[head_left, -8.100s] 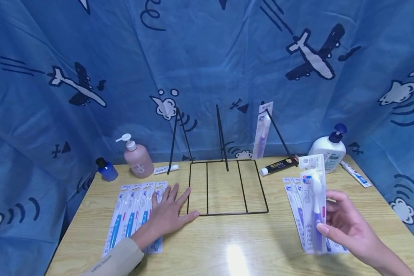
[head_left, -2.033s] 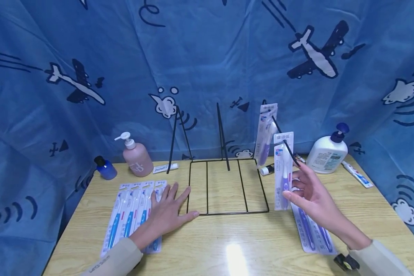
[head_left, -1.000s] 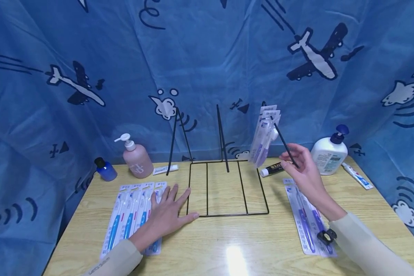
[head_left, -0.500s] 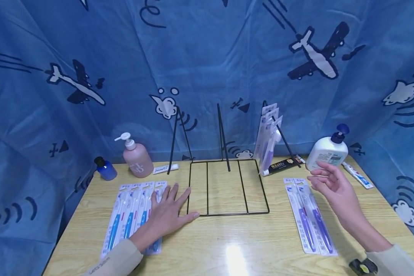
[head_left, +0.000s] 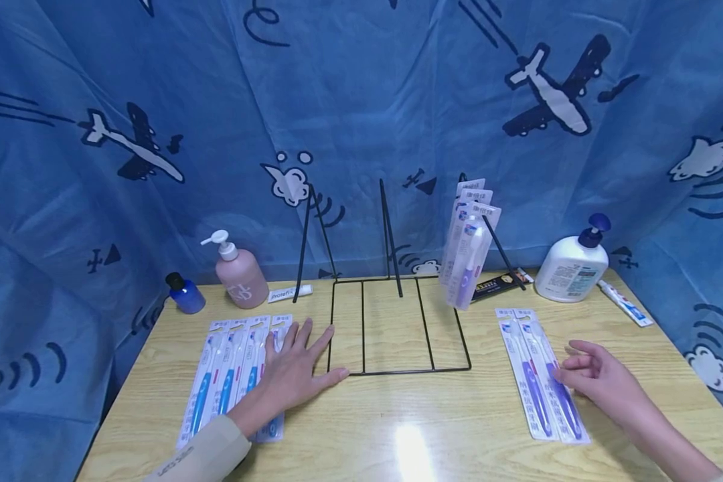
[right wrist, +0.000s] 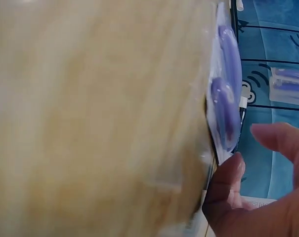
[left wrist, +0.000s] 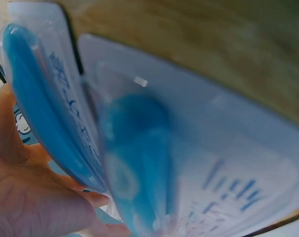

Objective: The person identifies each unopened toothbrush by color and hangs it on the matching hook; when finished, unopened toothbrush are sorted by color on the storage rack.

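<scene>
Down on the right side of the table (head_left: 410,428): right hand (head_left: 596,381) low beside the two purple toothbrush packs (head_left: 539,375), fingers loosely curled, tips at the outer pack's edge, nothing pinched yet. Over on the left: left hand (head_left: 295,375) flat and spread, palm down across the row of blue toothbrush packs (head_left: 225,378), just beside the wire rack (head_left: 397,328). Up on the rack's right peg: three purple hanging packs (head_left: 470,248), tilted forward, stacked one before another.

Seen from the right wrist: thumb and a finger apart, close to the pack's rim, gripping nothing.

Now, by the look of it, a pick from a flat surface, so best done like this:
- Slide a fingertip under the outer pack's long edge first; no grabbing from above, since thin card lying flat gives little to pinch.
- Take only the outer pack; keep clear of its neighbour, touching alongside.
- Pinch high, near the card's top end, leaving that end free.
- Lift straight up, away from the black toothpaste tube (head_left: 497,284) and the white pump bottle (head_left: 572,268) behind.
- Keep the left palm down, steadying things on that side.
</scene>
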Tool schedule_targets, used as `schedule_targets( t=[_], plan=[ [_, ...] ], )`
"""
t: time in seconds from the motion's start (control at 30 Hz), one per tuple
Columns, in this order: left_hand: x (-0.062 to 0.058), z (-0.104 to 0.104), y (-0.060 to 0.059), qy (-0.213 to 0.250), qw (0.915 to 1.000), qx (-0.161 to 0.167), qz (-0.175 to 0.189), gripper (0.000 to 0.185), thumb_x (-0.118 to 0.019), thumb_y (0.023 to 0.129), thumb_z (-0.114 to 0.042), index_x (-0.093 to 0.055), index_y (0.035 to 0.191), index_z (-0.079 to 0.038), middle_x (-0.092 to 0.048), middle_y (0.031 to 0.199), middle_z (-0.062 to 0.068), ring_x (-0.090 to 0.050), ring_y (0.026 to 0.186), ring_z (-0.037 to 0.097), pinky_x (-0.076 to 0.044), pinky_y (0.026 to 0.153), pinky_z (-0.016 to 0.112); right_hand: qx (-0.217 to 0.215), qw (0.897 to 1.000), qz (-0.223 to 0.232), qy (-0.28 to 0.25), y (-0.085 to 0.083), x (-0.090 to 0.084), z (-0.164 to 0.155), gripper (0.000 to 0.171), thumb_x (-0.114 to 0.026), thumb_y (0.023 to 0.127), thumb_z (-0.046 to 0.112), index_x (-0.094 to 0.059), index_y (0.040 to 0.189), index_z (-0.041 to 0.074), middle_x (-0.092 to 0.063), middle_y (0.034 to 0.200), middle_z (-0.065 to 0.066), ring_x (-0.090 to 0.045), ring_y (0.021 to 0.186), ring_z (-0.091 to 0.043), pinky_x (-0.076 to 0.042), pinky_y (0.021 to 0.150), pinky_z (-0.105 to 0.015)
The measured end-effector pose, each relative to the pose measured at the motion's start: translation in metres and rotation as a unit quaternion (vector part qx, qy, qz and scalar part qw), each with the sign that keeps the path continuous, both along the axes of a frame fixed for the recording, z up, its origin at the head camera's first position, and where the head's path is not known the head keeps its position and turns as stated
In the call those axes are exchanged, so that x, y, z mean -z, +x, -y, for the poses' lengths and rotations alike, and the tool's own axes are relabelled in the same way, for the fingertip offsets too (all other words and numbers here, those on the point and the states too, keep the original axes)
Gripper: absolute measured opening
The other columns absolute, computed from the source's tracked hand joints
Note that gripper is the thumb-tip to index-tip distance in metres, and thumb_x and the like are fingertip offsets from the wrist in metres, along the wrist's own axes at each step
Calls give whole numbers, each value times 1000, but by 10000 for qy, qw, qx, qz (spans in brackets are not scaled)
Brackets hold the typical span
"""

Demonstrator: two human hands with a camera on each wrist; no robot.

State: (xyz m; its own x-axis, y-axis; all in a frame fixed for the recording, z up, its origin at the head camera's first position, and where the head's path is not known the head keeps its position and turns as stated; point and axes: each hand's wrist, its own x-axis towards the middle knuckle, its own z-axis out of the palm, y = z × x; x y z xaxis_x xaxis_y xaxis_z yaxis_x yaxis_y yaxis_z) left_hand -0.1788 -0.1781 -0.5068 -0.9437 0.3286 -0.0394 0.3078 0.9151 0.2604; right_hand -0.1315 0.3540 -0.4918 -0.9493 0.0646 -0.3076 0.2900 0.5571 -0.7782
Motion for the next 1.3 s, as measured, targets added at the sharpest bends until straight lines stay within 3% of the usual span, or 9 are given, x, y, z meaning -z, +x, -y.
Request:
schedule_targets(
  t=[0.13, 0.33, 0.6, 0.73, 0.9, 1.03, 1.13, 1.3],
  plan=[
    [4, 2, -1, 111, 9999, 38, -71, 93, -57, 99, -79, -41, 171, -23, -27, 175, 25, -21, 160, 53, -3, 117, 84, -126, 9992, 130, 360, 5, 3, 0, 80, -80, 101, 31, -43, 151, -19, -64, 109, -10, -57, 96, -21, -51, 71, -28],
    [4, 2, 1, 307, 9992, 105, -241, 94, -57, 98, -80, -45, 169, -20, -30, 173, 28, -23, 158, 56, -4, 116, 86, -226, 9971, 344, 643, 10, 1, -2, 65, -80, 100, 29, -57, 137, -19, -59, 94, -6, -53, 87, -23, -43, 70, -32],
    [7, 1, 1, 309, 9992, 101, -243, 94, -57, 98, -81, -45, 169, -20, -30, 173, 27, -23, 158, 55, -4, 116, 85, -310, 9950, 562, 764, 20, 0, -14, 63, -82, 99, 34, -57, 128, -17, -66, 119, -26, -65, 106, -34, -54, 81, -36],
    [12, 2, -1, 233, 9994, 70, -233, 96, -55, 97, -83, -42, 171, -23, -28, 175, 25, -22, 159, 54, -3, 117, 85, -373, 9961, 723, 342, 24, 0, -17, 71, -81, 101, 34, -49, 140, -16, -70, 116, -15, -67, 102, -29, -56, 76, -34],
    [12, 2, 0, 234, 9994, 79, -223, 95, -56, 98, -82, -42, 170, -22, -28, 174, 26, -22, 159, 55, -4, 117, 85, -537, 9854, 1297, -962, 30, 1, -22, 87, -74, 108, 30, -21, 166, -9, -67, 124, -9, -65, 103, -25, -59, 80, -41],
    [9, 1, 1, 295, 9992, 102, -244, 93, -58, 99, -79, -44, 169, -20, -30, 173, 27, -24, 158, 56, -5, 116, 86, -615, 9680, 1593, -1837, 33, 2, -25, 93, -67, 112, 26, -2, 170, -5, -60, 139, -15, -63, 113, -28, -58, 88, -45],
    [9, 2, 2, 313, 9991, 100, -272, 93, -57, 99, -80, -44, 170, -20, -29, 173, 28, -23, 158, 56, -4, 116, 85, -646, 9582, 1660, -2237, 36, 1, -26, 91, -64, 114, 24, 2, 172, -2, -46, 156, -28, -60, 121, -29, -58, 94, -48],
    [9, 3, 1, 328, 9988, 108, -345, 94, -56, 99, -81, -44, 169, -20, -30, 173, 28, -23, 158, 57, -3, 117, 85, -1122, 9638, 1214, -2092, 41, -5, -20, 85, -61, 114, 20, -2, 172, 1, -18, 170, -39, -51, 141, -37, -54, 104, -52]
  ],
)
